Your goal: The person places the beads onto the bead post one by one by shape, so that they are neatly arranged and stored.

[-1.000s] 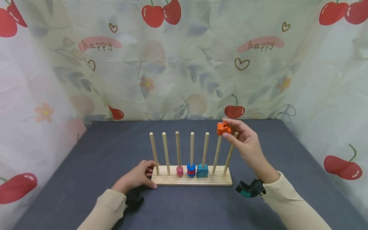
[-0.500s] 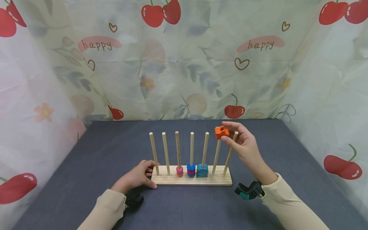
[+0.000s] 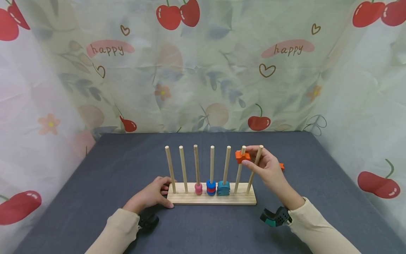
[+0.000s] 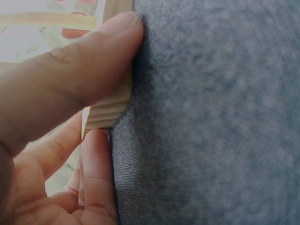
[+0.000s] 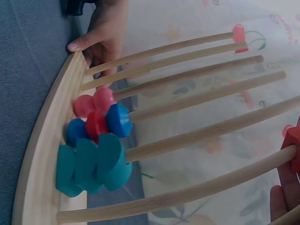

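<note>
A wooden peg board (image 3: 210, 200) with a row of upright pegs stands on the table. My left hand (image 3: 150, 194) grips its left end, thumb (image 4: 112, 42) on the front edge and the other fingers around the end. My right hand (image 3: 268, 167) pinches an orange star-like bead (image 3: 242, 157), which sits around the upper part of the second peg from the right, the peg's tip showing above it. Low on the middle pegs are a pink bead (image 3: 198, 189), a blue and red stack (image 3: 210, 188) and teal beads (image 3: 223, 188).
Behind my right hand, part of another orange piece (image 3: 281, 166) shows on the dark tablecloth (image 3: 203, 229). The bare rightmost peg (image 3: 254, 169) stands close to the right fingers. A cherry-printed curtain (image 3: 203, 88) encloses the back and sides.
My right hand has moved down and slightly left, and the orange bead has slid from the peg's tip to below it. An orange piece behind the hand has come into view. The left hand stays put.
</note>
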